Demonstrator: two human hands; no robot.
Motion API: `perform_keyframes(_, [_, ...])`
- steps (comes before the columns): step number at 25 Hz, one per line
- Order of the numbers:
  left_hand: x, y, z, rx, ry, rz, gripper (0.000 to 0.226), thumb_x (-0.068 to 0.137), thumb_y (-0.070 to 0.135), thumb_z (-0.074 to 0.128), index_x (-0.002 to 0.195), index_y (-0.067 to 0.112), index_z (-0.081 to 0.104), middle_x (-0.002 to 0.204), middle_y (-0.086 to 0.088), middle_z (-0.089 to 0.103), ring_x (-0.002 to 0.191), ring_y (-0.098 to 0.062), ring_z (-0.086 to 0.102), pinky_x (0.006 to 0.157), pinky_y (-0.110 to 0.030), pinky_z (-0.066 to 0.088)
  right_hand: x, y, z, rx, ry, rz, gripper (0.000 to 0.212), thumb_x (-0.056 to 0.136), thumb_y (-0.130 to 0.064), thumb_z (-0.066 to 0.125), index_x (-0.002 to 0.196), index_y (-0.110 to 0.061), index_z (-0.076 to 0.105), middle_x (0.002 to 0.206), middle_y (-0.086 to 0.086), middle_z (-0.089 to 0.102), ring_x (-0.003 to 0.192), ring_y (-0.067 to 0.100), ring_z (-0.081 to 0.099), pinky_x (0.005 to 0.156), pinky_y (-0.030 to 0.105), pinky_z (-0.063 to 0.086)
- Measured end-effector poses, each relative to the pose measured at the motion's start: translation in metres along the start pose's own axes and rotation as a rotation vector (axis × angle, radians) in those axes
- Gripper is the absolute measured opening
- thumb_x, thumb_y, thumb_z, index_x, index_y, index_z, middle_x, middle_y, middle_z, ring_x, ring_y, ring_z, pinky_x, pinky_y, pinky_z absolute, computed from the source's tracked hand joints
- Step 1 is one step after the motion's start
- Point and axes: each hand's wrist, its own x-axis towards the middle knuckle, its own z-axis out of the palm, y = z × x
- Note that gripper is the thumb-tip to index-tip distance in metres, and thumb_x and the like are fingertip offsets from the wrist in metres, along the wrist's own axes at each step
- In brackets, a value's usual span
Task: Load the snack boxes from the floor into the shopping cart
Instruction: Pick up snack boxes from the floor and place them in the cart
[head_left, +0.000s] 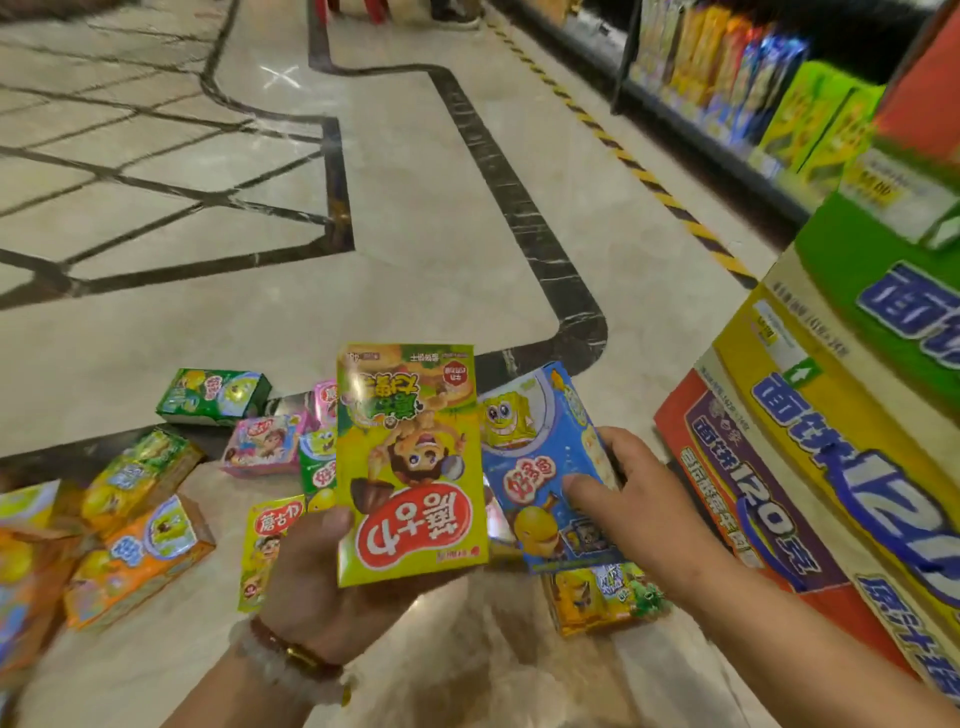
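My left hand (317, 582) grips a yellow-green snack box (410, 462) from below, thumb on its front, lifted above the floor. My right hand (618, 499) grips a blue snack box (540, 467) with a cartoon sponge on it, held beside the yellow-green one. Several more snack boxes lie scattered on the floor: a green one (213, 396), a pink one (265, 444), an orange one (140, 561) and another orange one (597, 597) under my right forearm. No shopping cart is in view.
Stacked cartons (831, 467) with big blue lettering stand close on the right. A store shelf (753, 98) of packaged goods runs along the far right, edged by yellow-black floor tape (639, 176). The marble floor (415, 223) stretches ahead.
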Motion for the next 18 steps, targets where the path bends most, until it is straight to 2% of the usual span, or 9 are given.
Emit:
perform_keyframes(4, [-0.025, 0.063, 0.075, 0.029, 0.073, -0.036, 0.046, 0.096, 0.015, 0.023, 0.137, -0.003, 0.037, 0.138, -0.028, 0.042, 0.131, -0.037, 0.038, 0.111, -0.046, 0.024, -0.024, -0.069, -0.027, 0.109, 0.046, 0.100, 0.018, 0.088, -0.011, 0.062, 0.100, -0.023, 0.056, 0.088, -0.007, 0.066, 0.071, 0.001, 0.065, 0.059, 0.017, 0.052])
perform_keyframes(5, [-0.026, 0.080, 0.107, 0.087, 0.061, -0.066, 0.043, 0.092, 0.015, 0.041, 0.131, -0.001, 0.048, 0.130, -0.027, 0.052, 0.122, -0.035, 0.050, 0.104, -0.044, 0.038, -0.032, -0.091, -0.035, 0.133, 0.061, 0.123, 0.018, 0.088, -0.011, 0.061, 0.102, -0.022, 0.056, 0.088, -0.006, 0.067, 0.072, 0.005, 0.066, 0.061, 0.020, 0.054])
perform_keyframes(7, [-0.032, 0.113, 0.157, 0.127, 0.160, -0.065, 0.053, 0.050, 0.019, 0.085, 0.101, 0.010, 0.072, 0.098, -0.019, 0.070, 0.085, -0.029, 0.070, 0.068, -0.037, 0.057, -0.049, -0.136, -0.053, 0.178, 0.085, 0.145, 0.023, 0.088, -0.012, 0.058, 0.109, -0.021, 0.053, 0.093, 0.000, 0.069, 0.077, 0.018, 0.068, 0.070, 0.035, 0.057])
perform_keyframes(8, [-0.036, 0.135, 0.188, 0.173, 0.169, -0.049, 0.059, 0.038, 0.020, 0.090, 0.094, 0.010, 0.074, 0.092, -0.017, 0.072, 0.077, -0.028, 0.071, 0.060, -0.036, 0.057, -0.058, -0.165, -0.067, 0.204, 0.102, 0.160, 0.027, 0.089, -0.012, 0.055, 0.112, -0.024, 0.049, 0.094, 0.003, 0.069, 0.078, 0.021, 0.068, 0.071, 0.038, 0.056])
perform_keyframes(10, [-0.040, 0.180, 0.263, 0.173, 0.017, -0.110, 0.068, 0.050, 0.020, 0.089, 0.109, -0.001, 0.065, 0.104, -0.024, 0.067, 0.089, -0.033, 0.069, 0.069, -0.042, 0.057, -0.082, -0.231, -0.099, 0.291, 0.124, 0.159, 0.032, 0.092, -0.013, 0.051, 0.119, -0.029, 0.044, 0.097, 0.006, 0.068, 0.080, 0.024, 0.068, 0.074, 0.040, 0.054])
perform_keyframes(12, [-0.048, 0.222, 0.316, 0.281, 0.164, -0.101, 0.080, 0.028, 0.022, 0.093, 0.102, 0.001, 0.069, 0.103, -0.024, 0.068, 0.083, -0.034, 0.069, 0.065, -0.043, 0.058, -0.109, -0.301, -0.132, 0.376, 0.142, 0.130, 0.029, 0.095, -0.019, 0.053, 0.121, -0.031, 0.046, 0.104, 0.005, 0.068, 0.088, 0.023, 0.069, 0.079, 0.042, 0.057])
perform_keyframes(14, [-0.060, 0.270, 0.385, 0.306, 0.210, -0.076, 0.071, 0.015, 0.020, 0.092, 0.083, 0.008, 0.076, 0.091, -0.022, 0.069, 0.069, -0.030, 0.069, 0.056, -0.040, 0.057, -0.145, -0.384, -0.166, 0.420, 0.155, 0.050, 0.025, 0.094, -0.025, 0.054, 0.118, -0.031, 0.050, 0.105, -0.001, 0.068, 0.090, 0.021, 0.070, 0.078, 0.041, 0.058])
perform_keyframes(16, [-0.078, 0.317, 0.457, 0.282, 0.157, -0.053, 0.037, 0.043, 0.014, 0.085, 0.077, 0.005, 0.075, 0.084, -0.021, 0.068, 0.060, -0.027, 0.068, 0.048, -0.035, 0.055, -0.185, -0.459, -0.196, 0.439, 0.177, -0.015, 0.020, 0.094, -0.025, 0.054, 0.113, -0.029, 0.052, 0.098, -0.003, 0.069, 0.087, 0.023, 0.070, 0.077, 0.043, 0.058])
perform_keyframes(18, [-0.098, 0.358, 0.523, 0.306, 0.136, 0.012, 0.013, 0.078, 0.006, 0.057, 0.084, 0.000, 0.066, 0.076, -0.021, 0.068, 0.050, -0.024, 0.066, 0.041, -0.031, 0.052, -0.226, -0.528, -0.222, 0.409, 0.211, -0.086, 0.028, 0.094, -0.028, 0.053, 0.121, -0.032, 0.047, 0.104, 0.002, 0.069, 0.090, 0.025, 0.070, 0.075, 0.044, 0.058])
